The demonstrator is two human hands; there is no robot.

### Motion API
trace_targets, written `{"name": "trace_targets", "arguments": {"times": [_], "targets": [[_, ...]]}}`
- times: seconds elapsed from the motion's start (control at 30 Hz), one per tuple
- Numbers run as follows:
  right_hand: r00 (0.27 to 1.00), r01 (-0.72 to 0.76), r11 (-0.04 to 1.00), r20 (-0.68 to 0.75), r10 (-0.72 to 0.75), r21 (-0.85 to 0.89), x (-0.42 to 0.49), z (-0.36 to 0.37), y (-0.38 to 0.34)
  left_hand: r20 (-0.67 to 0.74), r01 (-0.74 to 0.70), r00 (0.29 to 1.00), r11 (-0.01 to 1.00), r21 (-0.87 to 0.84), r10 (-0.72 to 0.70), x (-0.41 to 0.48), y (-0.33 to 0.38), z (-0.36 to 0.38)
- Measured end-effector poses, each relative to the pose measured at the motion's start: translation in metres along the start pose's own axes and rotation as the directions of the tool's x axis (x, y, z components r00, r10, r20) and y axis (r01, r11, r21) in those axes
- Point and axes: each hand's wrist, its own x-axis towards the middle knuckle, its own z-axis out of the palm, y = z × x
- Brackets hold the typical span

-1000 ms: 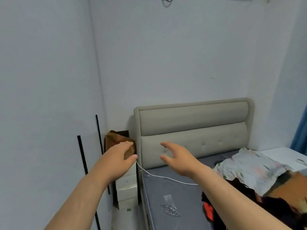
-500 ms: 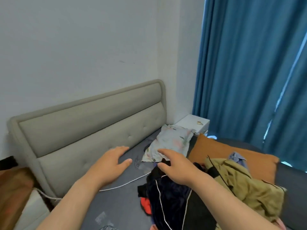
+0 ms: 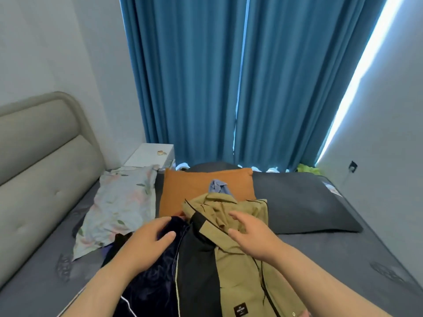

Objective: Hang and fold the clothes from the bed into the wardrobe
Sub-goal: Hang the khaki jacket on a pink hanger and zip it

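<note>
- The clothes lie in a heap on the bed (image 3: 343,259), in the near middle of the view, right under both hands.
- Left hand (image 3: 148,241): open, fingers relaxed and a little bent, gripping nothing. It is over a navy garment (image 3: 151,291) with white piping; whether the palm touches the cloth cannot be told.
- Right hand (image 3: 251,236): open, fingers spread and lightly curved, thumb apart, holding nothing. It is over the crumpled upper part of an olive jacket (image 3: 240,277); contact cannot be told.
- The jacket lies to the right of the navy garment, with a black panel (image 3: 196,271) between them. Whether the panel belongs to the jacket is unclear.
- A small black label (image 3: 240,310) shows near the jacket's lower edge.
- A pale blue shirt (image 3: 217,186) pokes up behind the jacket, against an orange pillow (image 3: 194,191).
- A floral pillow (image 3: 121,207) lies to the left of the orange one, near the grey padded headboard (image 3: 41,156).
- A dark grey pillow (image 3: 297,207) lies to the right of the orange one, along the far side of the bed.
- A white nightstand (image 3: 148,154) stands in the corner behind the floral pillow, with a small item on top, too small to tell.
- Blue curtains (image 3: 194,76) hang behind the bed; bright light shows along their right edge.
- A socket (image 3: 353,167) sits on the right wall.
</note>
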Motion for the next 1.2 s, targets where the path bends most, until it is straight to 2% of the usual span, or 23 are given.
{"name": "trace_targets", "arguments": {"times": [0.13,0.27,0.33,0.43,0.5,0.57,0.63,0.67,0.7,0.77,0.83,0.9,1.03,1.2], "targets": [[0.993,-0.115,0.993,-0.014,0.115,-0.025,0.029,0.038,0.069,0.082,-0.014,0.996,1.000,-0.003,0.014,0.060,-0.036,0.070],[0.987,-0.161,0.987,-0.025,0.162,0.009,0.064,0.090,0.146,0.127,-0.006,0.992,0.998,-0.059,0.013,0.117,-0.088,0.164],[0.981,-0.190,0.982,-0.024,0.190,0.024,0.082,0.120,0.182,0.213,-0.019,0.977,0.999,-0.033,0.026,0.146,-0.114,0.208],[0.963,-0.193,0.979,-0.176,0.202,0.069,0.121,0.164,0.249,0.280,-0.049,0.960,0.995,0.089,0.022,0.199,-0.148,0.265],[0.910,-0.219,0.966,-0.329,0.253,0.139,0.148,0.190,0.296,0.200,-0.019,0.980,0.996,0.084,0.002,0.231,-0.171,0.298],[0.826,-0.241,0.913,-0.424,0.371,0.328,0.166,0.208,0.322,0.024,0.006,1.000,0.987,0.163,-0.010,0.255,-0.195,0.322],[0.792,-0.259,0.807,-0.362,0.492,0.531,0.178,0.222,0.336,-0.215,0.040,0.976,0.950,0.309,0.028,0.279,-0.220,0.337],[0.785,-0.269,0.774,-0.335,0.521,0.573,0.183,0.227,0.342,-0.287,0.068,0.957,0.944,0.323,0.029,0.289,-0.228,0.341],[0.783,-0.270,0.762,-0.326,0.530,0.589,0.188,0.233,0.349,-0.314,0.106,0.949,0.955,0.277,-0.015,0.298,-0.234,0.343],[0.798,-0.275,0.749,-0.291,0.528,0.603,0.197,0.245,0.356,-0.279,0.187,0.947,0.979,0.080,-0.158,0.312,-0.236,0.343],[0.857,-0.238,0.725,-0.211,0.470,0.647,0.198,0.256,0.352,-0.215,0.205,0.955,0.978,-0.030,-0.206,0.321,-0.231,0.344],[0.900,-0.209,0.776,-0.194,0.391,0.594,0.195,0.259,0.350,-0.204,0.165,0.961,0.978,-0.129,-0.189,0.322,-0.219,0.344],[0.915,-0.192,0.921,-0.278,0.293,0.338,0.166,0.251,0.336,-0.211,-0.004,0.976,0.952,-0.305,-0.064,0.295,-0.188,0.342],[0.982,-0.178,0.961,-0.024,0.187,0.209,0.072,0.254,0.291,-0.158,-0.062,0.987,0.909,-0.413,-0.005,0.210,-0.159,0.325]]}}
